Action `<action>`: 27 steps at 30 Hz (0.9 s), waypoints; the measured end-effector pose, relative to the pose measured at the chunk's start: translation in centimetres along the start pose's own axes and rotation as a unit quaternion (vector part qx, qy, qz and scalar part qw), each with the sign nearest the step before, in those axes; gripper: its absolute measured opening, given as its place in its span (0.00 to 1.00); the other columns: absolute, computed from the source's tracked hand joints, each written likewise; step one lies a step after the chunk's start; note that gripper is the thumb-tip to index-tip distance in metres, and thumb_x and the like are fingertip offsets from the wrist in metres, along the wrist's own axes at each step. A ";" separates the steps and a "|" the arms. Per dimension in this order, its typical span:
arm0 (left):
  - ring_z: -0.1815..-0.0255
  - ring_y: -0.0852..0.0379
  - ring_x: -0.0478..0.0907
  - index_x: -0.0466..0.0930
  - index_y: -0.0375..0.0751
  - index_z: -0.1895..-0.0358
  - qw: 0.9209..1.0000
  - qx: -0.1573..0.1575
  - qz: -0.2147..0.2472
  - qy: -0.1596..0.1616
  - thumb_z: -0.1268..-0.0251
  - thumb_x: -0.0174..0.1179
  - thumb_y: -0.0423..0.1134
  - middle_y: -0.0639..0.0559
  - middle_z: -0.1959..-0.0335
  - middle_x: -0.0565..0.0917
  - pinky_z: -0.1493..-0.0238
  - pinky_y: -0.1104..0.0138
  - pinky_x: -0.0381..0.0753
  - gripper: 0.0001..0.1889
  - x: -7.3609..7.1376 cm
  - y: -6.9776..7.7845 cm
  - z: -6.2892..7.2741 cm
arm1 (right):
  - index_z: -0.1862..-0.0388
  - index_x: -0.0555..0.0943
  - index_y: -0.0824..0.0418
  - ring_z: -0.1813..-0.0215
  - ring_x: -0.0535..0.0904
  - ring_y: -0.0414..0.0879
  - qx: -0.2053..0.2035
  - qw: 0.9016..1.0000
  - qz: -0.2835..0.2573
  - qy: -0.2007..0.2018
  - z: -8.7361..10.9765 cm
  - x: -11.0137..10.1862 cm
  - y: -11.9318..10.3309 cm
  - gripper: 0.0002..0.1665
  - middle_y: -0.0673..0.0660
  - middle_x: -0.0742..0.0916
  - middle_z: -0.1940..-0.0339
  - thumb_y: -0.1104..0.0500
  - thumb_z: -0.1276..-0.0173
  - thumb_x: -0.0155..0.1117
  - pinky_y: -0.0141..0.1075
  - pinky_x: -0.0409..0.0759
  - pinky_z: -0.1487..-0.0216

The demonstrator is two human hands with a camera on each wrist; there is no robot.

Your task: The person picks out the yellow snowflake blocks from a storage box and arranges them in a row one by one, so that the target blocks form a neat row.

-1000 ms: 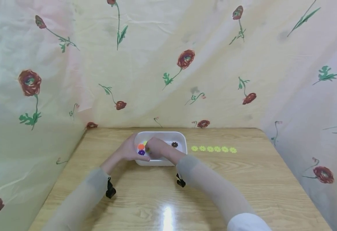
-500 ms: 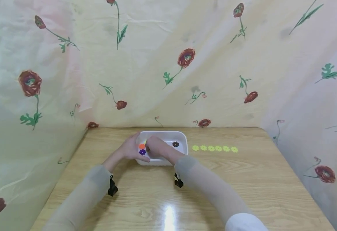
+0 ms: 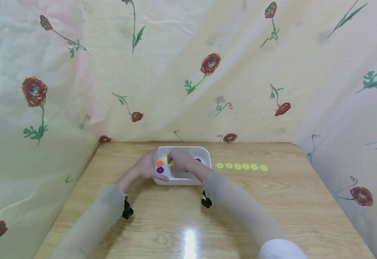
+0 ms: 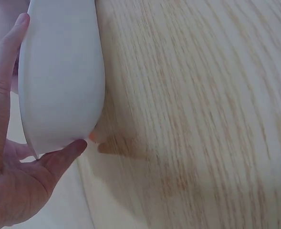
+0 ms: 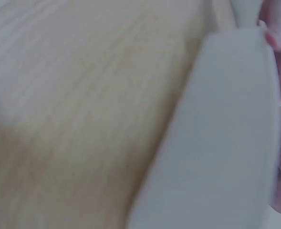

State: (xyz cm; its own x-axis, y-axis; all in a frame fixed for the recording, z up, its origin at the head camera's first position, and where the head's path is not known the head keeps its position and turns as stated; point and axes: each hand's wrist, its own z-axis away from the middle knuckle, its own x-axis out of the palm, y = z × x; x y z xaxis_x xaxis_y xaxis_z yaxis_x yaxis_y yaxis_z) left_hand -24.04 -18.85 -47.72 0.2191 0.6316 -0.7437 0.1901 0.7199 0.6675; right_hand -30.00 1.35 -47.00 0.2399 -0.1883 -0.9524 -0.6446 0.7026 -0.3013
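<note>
A white plastic tray (image 3: pixel 178 182) stands near the table's back edge. My left hand (image 3: pixel 147 165) grips its left end; the left wrist view shows the thumb (image 4: pixel 11 52) along the rim and a finger (image 4: pixel 66 155) against the outer wall. Inside the tray, my right hand (image 3: pixel 182 160) pinches a yellow flower-shaped piece (image 3: pixel 171 163) at its fingertips. Close by lie another yellow flower (image 3: pixel 165 160), an orange flower (image 3: pixel 159 163) and a purple flower (image 3: pixel 160 169). A dark brown flower (image 3: pixel 198 159) is partly hidden behind the right hand.
To the right of the tray, several yellow flower pieces (image 3: pixel 237 166) lie in a straight row on the wooden table (image 3: pixel 162 223). A cloth with printed poppies (image 3: pixel 175 72) hangs behind the table and along both sides.
My right hand has shifted slightly right and up within the tray, with a yellow flower showing at its fingertips and the brown one now partly covered. The left hand keeps its grip.
</note>
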 end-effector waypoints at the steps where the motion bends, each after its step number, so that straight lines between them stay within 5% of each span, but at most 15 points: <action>1: 0.21 0.32 0.65 0.42 0.32 0.14 1.000 -0.003 0.001 -0.001 0.58 0.87 0.59 0.31 0.17 0.61 0.20 0.36 0.66 0.76 0.1 0.0 0.0 | 0.49 0.89 0.61 0.43 0.87 0.51 -0.002 1.000 -0.008 0.000 0.2 -0.6 0.3 0.16 0.56 0.93 0.49 0.61 0.35 0.77 0.43 0.85 0.35; 6: 0.19 0.33 0.64 0.41 0.34 0.13 1.000 -0.014 0.006 -0.002 0.58 0.87 0.58 0.32 0.16 0.60 0.19 0.36 0.63 0.76 0.3 0.0 0.1 | 0.47 0.88 0.63 0.48 0.87 0.52 0.004 0.999 -0.030 0.016 1.7 -4.7 2.0 0.17 0.60 0.92 0.49 0.61 0.34 0.77 0.45 0.86 0.38; 14: 0.23 0.36 0.68 0.42 0.34 0.13 1.000 -0.013 -0.007 0.004 0.62 0.88 0.60 0.34 0.18 0.63 0.20 0.38 0.65 0.78 0.1 -0.1 -0.1 | 0.53 0.90 0.63 0.55 0.86 0.51 0.000 0.996 0.026 0.081 3.9 -10.0 5.8 0.14 0.59 0.92 0.57 0.61 0.37 0.77 0.43 0.87 0.48; 27: 0.34 0.41 0.75 0.54 0.40 0.16 1.000 0.010 0.010 0.008 0.62 0.89 0.56 0.40 0.28 0.75 0.27 0.41 0.74 0.70 0.3 -0.1 -0.4 | 0.59 0.90 0.67 0.61 0.86 0.52 0.008 0.992 0.018 0.125 7.6 -11.8 10.9 0.13 0.61 0.93 0.63 0.62 0.43 0.76 0.47 0.88 0.51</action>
State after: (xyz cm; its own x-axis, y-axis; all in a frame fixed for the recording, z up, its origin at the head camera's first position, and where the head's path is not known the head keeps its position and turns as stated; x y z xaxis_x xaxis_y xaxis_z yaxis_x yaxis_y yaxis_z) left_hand -24.37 -18.59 -48.01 0.2079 0.6509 -0.7301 0.2050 0.7009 0.6832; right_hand -34.29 16.46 -38.66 0.0274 -0.3254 -0.9452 -0.6369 0.7231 -0.2673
